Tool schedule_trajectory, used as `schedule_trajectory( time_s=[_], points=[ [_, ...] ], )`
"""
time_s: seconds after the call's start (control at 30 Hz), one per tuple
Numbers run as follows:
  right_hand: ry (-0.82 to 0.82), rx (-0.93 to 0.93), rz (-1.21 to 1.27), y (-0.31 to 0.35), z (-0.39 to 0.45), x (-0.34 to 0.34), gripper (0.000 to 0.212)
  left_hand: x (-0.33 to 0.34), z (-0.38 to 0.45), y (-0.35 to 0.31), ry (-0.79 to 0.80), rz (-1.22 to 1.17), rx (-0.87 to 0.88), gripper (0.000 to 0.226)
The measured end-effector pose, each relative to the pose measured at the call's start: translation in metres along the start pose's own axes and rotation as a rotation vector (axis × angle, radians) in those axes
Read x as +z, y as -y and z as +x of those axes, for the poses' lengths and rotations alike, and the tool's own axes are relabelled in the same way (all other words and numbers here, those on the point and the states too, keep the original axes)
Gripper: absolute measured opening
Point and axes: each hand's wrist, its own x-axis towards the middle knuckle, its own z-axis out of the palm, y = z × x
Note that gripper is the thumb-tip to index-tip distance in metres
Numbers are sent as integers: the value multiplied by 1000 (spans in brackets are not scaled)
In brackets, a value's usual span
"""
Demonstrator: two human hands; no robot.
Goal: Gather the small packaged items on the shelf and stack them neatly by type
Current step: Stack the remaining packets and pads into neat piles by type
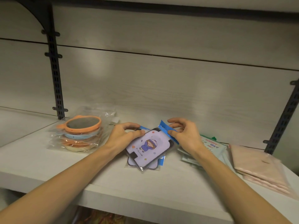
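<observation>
Two bare forearms come in from the bottom corners, one on each side, and nothing is worn on either of them: no sleeve or cuff shows anywhere along their length. The left hand [125, 135] carries no ring, glove or band, and its wrist has no watch or strap. The right hand [184, 133] is just as plain, wrist uncovered, fingers unadorned. Both arms look slim, with smooth forearms. The fingernails are too small and blurred to make out.
</observation>
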Motion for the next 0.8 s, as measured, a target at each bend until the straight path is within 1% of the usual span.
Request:
schedule_trajectory(
  time_s=[0.07,0.13,0.27,0.4,0.53,0.57,0.7,0.8],
  points=[
    [51,11,56,2,1,1,34,-1,-1,0,7,20,15,35],
    [83,12,78,7,2,6,32,0,-1,1,15,55,44,45],
    [59,-45,-1,18,8,20,29,3,-4,1,57,82,87,53],
    [60,-51,-33,28,15,33,26,4,-5,1,42,110,136,56],
    [16,-85,-71,28,16,33,27,3,-4,0,21,28,55,51],
    [26,-78,-113,26,14,29,30,2,-3,0,14,14,32,50],
    [146,-47,-389,9,2,12,44,0,3,0,-10,3,-14,45],
    [138,18,-611,0,-8,4,54,0,7,2,-41,14,-20,41]
  ],
)
